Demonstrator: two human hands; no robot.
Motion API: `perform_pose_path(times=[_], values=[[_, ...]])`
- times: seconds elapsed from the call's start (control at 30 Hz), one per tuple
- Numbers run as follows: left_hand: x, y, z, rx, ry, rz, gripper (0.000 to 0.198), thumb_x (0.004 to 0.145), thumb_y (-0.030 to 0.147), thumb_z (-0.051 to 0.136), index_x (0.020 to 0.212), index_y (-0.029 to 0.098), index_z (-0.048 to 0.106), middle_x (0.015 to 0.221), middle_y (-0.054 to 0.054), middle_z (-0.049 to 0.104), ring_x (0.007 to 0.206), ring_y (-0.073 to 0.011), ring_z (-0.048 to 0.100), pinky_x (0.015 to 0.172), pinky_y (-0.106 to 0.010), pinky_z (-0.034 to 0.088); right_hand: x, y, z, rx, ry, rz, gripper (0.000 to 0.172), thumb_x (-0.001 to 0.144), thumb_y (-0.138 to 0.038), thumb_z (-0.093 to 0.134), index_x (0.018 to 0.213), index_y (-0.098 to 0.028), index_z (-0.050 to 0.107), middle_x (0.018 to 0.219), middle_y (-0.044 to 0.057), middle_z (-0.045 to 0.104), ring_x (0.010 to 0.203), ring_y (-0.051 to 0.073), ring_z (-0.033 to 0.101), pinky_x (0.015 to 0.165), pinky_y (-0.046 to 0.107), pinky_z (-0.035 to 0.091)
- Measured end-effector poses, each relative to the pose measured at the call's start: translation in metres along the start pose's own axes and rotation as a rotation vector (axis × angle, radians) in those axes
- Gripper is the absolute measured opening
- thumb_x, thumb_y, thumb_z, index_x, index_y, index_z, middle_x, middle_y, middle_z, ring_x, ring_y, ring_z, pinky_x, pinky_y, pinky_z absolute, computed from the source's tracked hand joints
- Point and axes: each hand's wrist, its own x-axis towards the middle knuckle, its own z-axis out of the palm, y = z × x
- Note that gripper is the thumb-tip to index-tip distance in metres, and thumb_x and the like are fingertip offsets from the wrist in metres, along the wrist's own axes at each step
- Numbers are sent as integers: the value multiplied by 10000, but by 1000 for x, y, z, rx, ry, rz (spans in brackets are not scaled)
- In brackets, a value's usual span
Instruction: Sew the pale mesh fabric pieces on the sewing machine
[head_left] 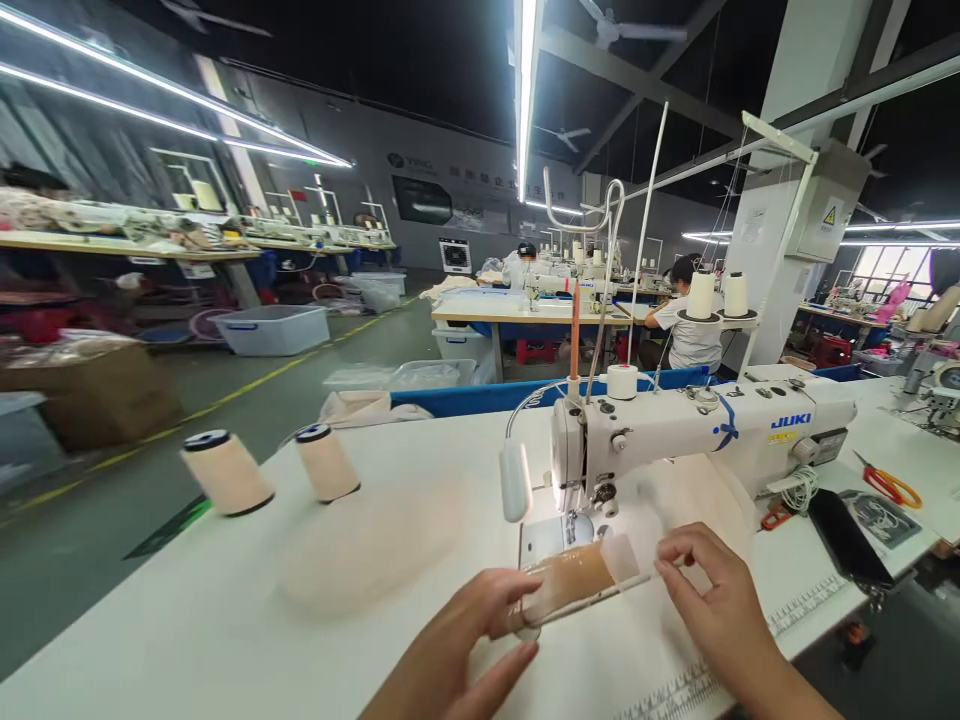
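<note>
Your right hand [705,590] has thumb and fingertips closed on the right end of a narrow pale strip [600,597]. Your left hand [466,628], thumb and fingers parted, is at its left end; its grip cannot be determined. The strip runs along the near edge of a glossy brown piece [574,578], just near of the sewing machine's [675,430] needle.

Spanning left hand [461,628] to right hand [711,590] as a thin pale strip [600,596], edging a glossy brown piece [574,575], paling at its right end, slanting before the sewing machine [675,430]
</note>
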Motion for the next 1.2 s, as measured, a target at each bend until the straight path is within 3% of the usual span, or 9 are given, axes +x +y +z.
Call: perform_pose_path(times=[0.1,0.2,0.3,0.4,0.5,0.67,0.83,1.0,1.2], values=[[7,15,23,-129,-24,-49,743,815,613,758,1475,345,545,1549,-97,532,1398,-390,481,1206,-502,395,-16,-14,2,314,-20,239,263,939,-496,712,917,-239,662,891,54,654,857,230,622,797,334,542],[17,24,35,-364,-182,-152,997,718,594,860,1561,295,420,1582,-145,479,1432,-393,450,1219,-531,359,-25,-18,6,560,-73,399,377,841,-570,812,958,-254,645,894,37,639,818,218,626,761,329,562],[22,31,36,-641,-301,-292,821,730,526,856,1419,230,521,1227,-110,686,1136,-307,643,989,-432,525,-31,-12,10,742,-105,484,385,828,-560,829,1008,-282,633,967,27,624,856,213,633,793,348,573],[24,34,28,-702,-208,-388,608,714,427,851,1219,195,604,969,-22,677,922,-218,636,822,-327,512,-32,-4,9,728,-193,525,379,840,-549,817,1042,-283,637,977,24,616,910,218,630,836,352,562],[24,35,20,-640,-150,-354,556,701,362,829,1186,184,623,922,-2,650,860,-190,605,766,-298,484,-24,-7,4,520,-426,470,386,894,-562,750,1116,-263,651,1021,47,634,988,247,625,894,372,532],[25,40,15,-555,-280,-182,434,715,252,742,1137,188,666,993,-30,682,893,-203,624,781,-304,482,8,-26,11,258,-627,335,479,884,-520,773,1272,-274,636,1243,66,659,1170,291,593,1025,411,446],[24,24,-9,-544,-385,-297,584,645,234,792,1211,213,652,1011,-14,664,918,-193,619,795,-290,487,26,-23,30,427,-621,500,429,902,-613,703,831,-220,548,706,-21,644,675,173,590,667,278,420],[29,16,-21,-567,-437,-431,650,673,458,860,1223,188,642,905,-6,668,847,-185,623,747,-279,461,19,-24,42,487,-574,533,440,913,-620,700,868,-213,540,804,-1,700,724,178,659,646,261,382],[51,21,4,-500,-361,-354,417,647,525,817,715,179,594,621,34,584,625,-147,541,607,-265,437,23,-22,37,366,-619,514,288,965,-458,650,868,-217,527,834,1,691,803,209,689,686,276,403]])
